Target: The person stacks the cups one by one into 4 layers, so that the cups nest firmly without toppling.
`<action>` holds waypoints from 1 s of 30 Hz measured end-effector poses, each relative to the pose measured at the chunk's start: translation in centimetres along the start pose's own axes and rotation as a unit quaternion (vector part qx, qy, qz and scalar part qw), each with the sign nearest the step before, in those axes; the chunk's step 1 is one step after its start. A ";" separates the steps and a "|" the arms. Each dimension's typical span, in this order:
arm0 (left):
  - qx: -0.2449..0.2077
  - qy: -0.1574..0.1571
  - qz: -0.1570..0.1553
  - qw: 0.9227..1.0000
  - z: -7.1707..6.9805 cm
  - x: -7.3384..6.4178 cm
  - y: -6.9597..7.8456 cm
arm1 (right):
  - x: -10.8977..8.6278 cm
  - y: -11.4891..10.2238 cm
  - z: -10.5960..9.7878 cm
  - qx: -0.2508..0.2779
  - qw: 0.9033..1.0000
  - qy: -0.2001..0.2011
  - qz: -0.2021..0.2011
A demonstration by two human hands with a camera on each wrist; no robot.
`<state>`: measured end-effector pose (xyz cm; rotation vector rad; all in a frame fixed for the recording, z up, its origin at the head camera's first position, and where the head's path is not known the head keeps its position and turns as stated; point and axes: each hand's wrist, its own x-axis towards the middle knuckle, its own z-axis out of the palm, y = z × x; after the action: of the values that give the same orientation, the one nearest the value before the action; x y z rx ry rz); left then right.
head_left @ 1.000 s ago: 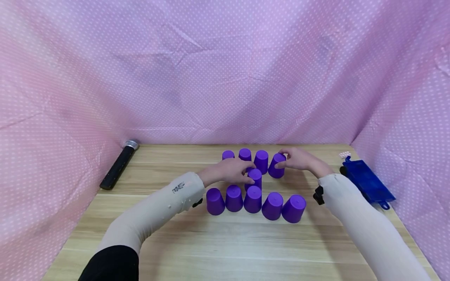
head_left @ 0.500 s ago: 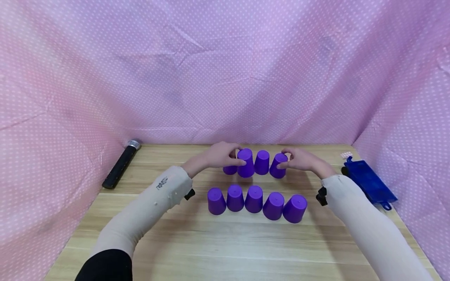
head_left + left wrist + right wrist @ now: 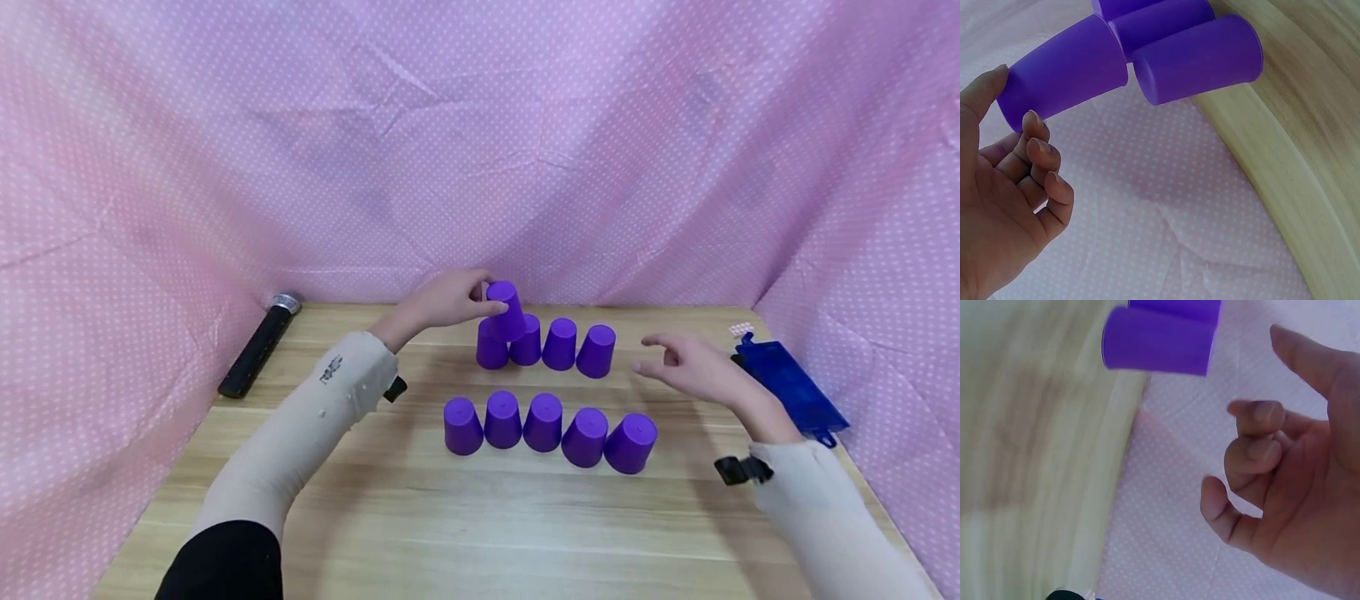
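Observation:
My left hand [image 3: 450,298] pinches a purple plastic cup [image 3: 507,312] near its closed end, thumb on one side and fingers on the other. This cup is upside down and slightly tilted, raised over the two left cups of the back row. In the left wrist view the held cup [image 3: 1066,72] has its rim close to the base of a standing cup [image 3: 1200,59]. To the right of the rightmost back cup [image 3: 596,352], my right hand [image 3: 697,367] hovers with relaxed fingers and holds nothing.
Several upside-down purple cups form a front row, with a middle cup [image 3: 543,423], on the wooden table [image 3: 487,533]. A microphone [image 3: 258,350] lies at left, a blue plastic case [image 3: 795,387] at right. Pink dotted cloth [image 3: 480,150] hangs behind.
My left hand has carried its cup from between the rows back, up and leftward over the back row. My right hand has let go of the rightmost back cup and drawn away to the right.

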<state>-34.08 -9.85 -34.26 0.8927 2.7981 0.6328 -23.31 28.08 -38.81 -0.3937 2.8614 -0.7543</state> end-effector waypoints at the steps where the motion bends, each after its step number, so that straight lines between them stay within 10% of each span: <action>1: 0.003 0.003 -0.002 1.000 0.0 0.2 -0.1 | -0.7 -0.1 0.3 0.002 1.000 0.000 -0.004; 10: 0.000 0.004 -0.020 1.000 -0.1 1.3 -0.3 | -4.0 -0.8 2.7 0.014 0.999 -0.042 -0.016; 30: 0.003 -0.002 -0.014 1.000 0.2 2.1 -0.5 | -4.8 -1.0 4.4 0.009 0.996 -0.079 -0.033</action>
<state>-35.97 -8.96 -34.65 0.8543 2.8044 0.6176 -17.56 26.62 -41.70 -0.5226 2.7040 -0.7260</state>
